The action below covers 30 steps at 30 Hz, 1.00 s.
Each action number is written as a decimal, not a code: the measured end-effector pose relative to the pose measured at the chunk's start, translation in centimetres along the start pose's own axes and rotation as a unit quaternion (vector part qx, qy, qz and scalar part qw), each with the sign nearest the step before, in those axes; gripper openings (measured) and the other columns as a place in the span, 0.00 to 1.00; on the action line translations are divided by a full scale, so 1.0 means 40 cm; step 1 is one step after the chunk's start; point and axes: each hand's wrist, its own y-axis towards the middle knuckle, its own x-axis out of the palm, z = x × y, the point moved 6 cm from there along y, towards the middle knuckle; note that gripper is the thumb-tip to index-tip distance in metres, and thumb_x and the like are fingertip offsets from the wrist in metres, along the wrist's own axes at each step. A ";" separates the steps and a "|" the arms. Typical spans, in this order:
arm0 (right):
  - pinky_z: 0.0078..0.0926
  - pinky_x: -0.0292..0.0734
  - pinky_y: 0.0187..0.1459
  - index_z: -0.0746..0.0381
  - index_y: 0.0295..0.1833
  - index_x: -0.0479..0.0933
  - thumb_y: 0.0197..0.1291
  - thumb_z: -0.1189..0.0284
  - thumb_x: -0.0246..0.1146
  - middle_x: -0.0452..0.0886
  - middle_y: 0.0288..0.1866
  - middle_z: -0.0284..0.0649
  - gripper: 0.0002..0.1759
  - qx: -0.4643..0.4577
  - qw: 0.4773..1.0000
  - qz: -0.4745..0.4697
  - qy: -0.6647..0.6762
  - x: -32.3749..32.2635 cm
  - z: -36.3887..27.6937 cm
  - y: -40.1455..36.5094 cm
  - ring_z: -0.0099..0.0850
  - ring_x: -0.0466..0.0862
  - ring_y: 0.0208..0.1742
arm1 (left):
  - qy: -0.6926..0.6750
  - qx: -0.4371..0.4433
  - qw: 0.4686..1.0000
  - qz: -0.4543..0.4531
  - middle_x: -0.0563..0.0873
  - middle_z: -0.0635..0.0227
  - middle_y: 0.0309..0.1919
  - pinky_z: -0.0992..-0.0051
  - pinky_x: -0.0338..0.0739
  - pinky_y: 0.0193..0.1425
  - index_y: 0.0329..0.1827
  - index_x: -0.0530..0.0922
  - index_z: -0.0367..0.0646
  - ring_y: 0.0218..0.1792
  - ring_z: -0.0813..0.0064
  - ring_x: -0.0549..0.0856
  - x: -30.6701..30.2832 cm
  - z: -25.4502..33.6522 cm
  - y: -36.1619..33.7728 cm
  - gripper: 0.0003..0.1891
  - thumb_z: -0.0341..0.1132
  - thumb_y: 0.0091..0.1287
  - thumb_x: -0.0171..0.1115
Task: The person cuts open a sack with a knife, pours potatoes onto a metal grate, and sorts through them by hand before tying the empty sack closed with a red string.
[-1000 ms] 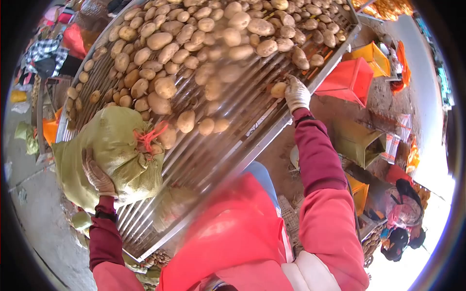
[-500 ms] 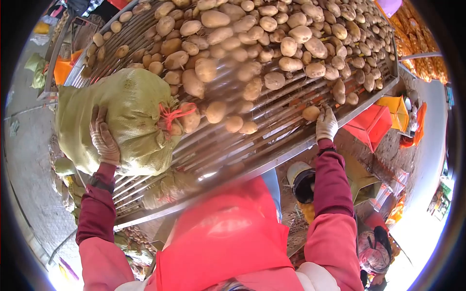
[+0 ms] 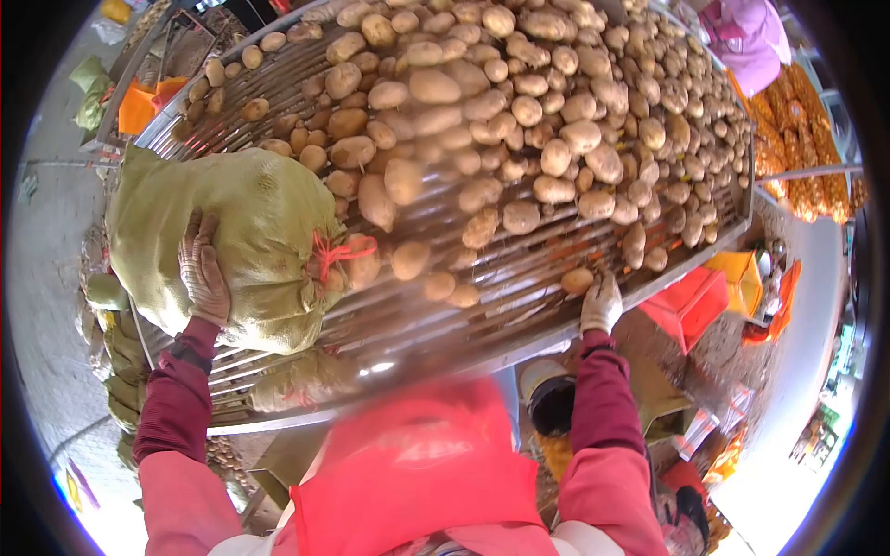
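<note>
A full green woven sack [image 3: 250, 213], tied with red string, lies on the left part of a slatted metal rack [image 3: 408, 334]. My gloved left hand [image 3: 204, 278] rests flat against the sack's near left side, fingers extended. At the rack's front edge is my gloved right hand [image 3: 602, 304], with its fingertips at a single potato [image 3: 577, 281]; whether they grip it is hard to see. Many loose potatoes [image 3: 556, 157] cover the far and right parts of the rack. Another tied sack [image 3: 301, 382] shows under the slats.
Right of the rack are a red container [image 3: 686, 306], a yellow one [image 3: 739, 280] and stacked orange net bags [image 3: 797, 139]. A dark bucket [image 3: 549, 400] stands below the front edge. A person in pink [image 3: 744, 42] is at the far right; another person is partly visible at the lower right.
The view has shifted, bringing more of the far potatoes and the person in pink into sight. Both hands keep about the same places, on the sack and beside the potato.
</note>
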 end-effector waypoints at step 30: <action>0.58 0.58 0.65 0.57 0.69 0.64 0.49 0.68 0.63 0.67 0.68 0.43 0.38 -0.429 0.890 -0.087 -0.130 0.131 -0.565 0.553 0.42 0.64 0.70 | 0.113 -0.059 0.983 -0.129 0.71 0.53 0.66 0.59 0.61 0.72 0.65 0.72 0.41 0.66 0.51 0.69 0.049 0.087 0.133 0.22 0.28 0.67 0.50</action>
